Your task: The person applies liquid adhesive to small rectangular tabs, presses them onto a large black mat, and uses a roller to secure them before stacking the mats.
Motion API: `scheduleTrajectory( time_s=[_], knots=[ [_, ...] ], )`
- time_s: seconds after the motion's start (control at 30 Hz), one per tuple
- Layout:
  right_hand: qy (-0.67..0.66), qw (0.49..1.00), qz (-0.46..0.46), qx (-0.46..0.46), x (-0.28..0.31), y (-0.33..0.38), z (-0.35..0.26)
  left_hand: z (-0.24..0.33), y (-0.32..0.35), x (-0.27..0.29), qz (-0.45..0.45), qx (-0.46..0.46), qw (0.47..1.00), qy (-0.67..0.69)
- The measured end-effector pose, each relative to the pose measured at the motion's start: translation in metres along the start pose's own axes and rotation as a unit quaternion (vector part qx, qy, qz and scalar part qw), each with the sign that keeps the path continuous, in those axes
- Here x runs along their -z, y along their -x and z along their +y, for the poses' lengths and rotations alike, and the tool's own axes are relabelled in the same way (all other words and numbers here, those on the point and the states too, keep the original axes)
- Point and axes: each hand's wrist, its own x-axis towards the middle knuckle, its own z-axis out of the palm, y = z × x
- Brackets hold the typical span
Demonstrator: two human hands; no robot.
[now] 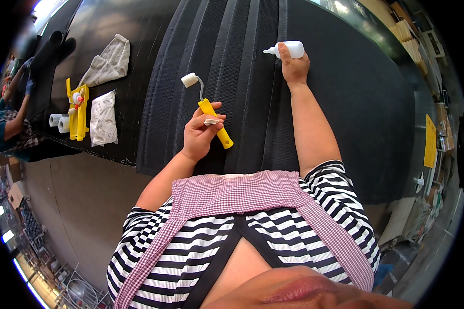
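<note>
Clamped in my right hand (296, 68), the white bottle (295, 49) lies crosswise, nozzle leftward; left of that grip, my left hand (197, 138) clasps the yellow-handled roller (207, 107).

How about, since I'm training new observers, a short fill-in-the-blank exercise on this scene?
1. The left hand holds a ____ with a yellow handle.
2. The right hand holds a white ____ with a nozzle.
3. The cloth lies to the ____ of both hands.
4. The bag lies beside a ____-coloured tray.

Missing words: roller; bottle; left; yellow.
</note>
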Motion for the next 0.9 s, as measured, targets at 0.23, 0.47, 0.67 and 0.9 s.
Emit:
scheduleTrajectory(
  time_s=[0.23, 0.47, 0.67, 0.9],
  knots=[
    [-0.039, 0.999, -0.027, 0.011, 0.002, 0.003, 0.010, -0.004, -0.001, 0.002, -0.010, -0.010, 1.000, 0.003],
    [-0.142, 0.988, -0.056, -0.009, 0.003, 0.008, -0.001, -0.002, 0.001, 0.002, -0.005, 0.002, 1.000, 0.000],
    [-0.055, 0.994, -0.067, 0.060, 0.002, 0.007, -0.001, -0.001, 0.000, 0.001, -0.007, 0.001, 1.000, 0.001],
    [-0.034, 0.997, -0.034, 0.053, 0.004, 0.008, -0.003, -0.002, 0.000, 0.002, -0.004, 0.002, 1.000, 0.004]
  ],
)
